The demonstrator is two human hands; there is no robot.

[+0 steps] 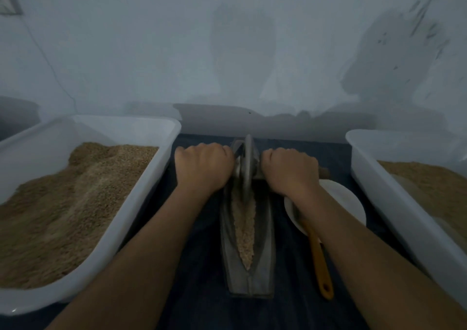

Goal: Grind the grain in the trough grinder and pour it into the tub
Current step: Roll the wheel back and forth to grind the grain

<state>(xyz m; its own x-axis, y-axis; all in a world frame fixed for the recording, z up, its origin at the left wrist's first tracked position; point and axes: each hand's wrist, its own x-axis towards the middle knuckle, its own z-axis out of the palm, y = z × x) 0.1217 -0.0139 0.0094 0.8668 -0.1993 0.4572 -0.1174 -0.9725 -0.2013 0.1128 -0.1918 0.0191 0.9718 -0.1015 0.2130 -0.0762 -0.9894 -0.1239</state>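
Note:
A grey metal trough grinder (262,266) lies lengthwise on the dark cloth in front of me, with pale crushed grain (244,231) along its groove. Its metal wheel (247,162) stands upright at the far end of the trough. My left hand (203,169) grips the wheel's axle handle on the left side. My right hand (290,171) grips the axle handle on the right; the handle's wooden tip (324,172) pokes out past my fist. A white tub (141,203) heaped with brown grain stands at the left. Another white tub (379,198) with grain stands at the right.
A white bowl (346,203) sits just right of the trough, partly under my right forearm. A tool with a yellow handle (319,261) leans out of it toward me. A pale wall rises right behind the grinder and tubs.

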